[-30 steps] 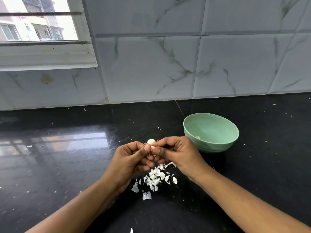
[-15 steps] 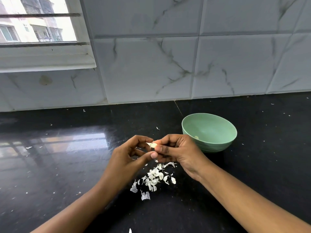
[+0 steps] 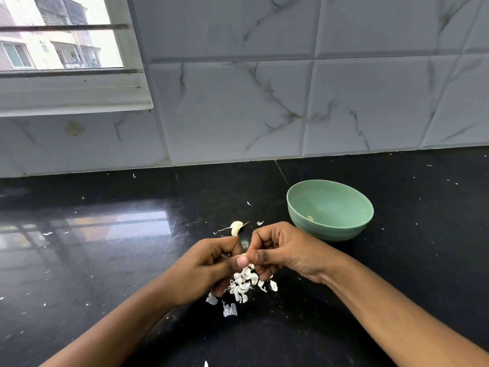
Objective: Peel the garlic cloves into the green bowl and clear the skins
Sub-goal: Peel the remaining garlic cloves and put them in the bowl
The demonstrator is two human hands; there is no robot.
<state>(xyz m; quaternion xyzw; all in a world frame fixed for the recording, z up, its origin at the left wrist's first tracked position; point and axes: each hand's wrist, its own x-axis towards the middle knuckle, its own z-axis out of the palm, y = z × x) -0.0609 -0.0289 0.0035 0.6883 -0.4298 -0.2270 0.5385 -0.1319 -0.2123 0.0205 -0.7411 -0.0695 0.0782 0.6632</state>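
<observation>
My left hand and my right hand meet above the black counter, thumbs tip to tip. Together they pinch a small garlic clove, almost wholly hidden by the fingers. Under the hands lies a pile of white garlic skins. Just beyond my left fingers, another garlic clove with a thin dry stalk lies on the counter. The green bowl stands to the right of the hands and holds one peeled clove.
The glossy black counter carries scattered skin flakes, including one behind the hands and one near the front edge. A marble-tiled wall closes the back, with a window frame at upper left.
My left fingers, spread half a second ago, have curled back in. Both hands have dropped a little toward me, uncovering the clove that lies on the counter.
</observation>
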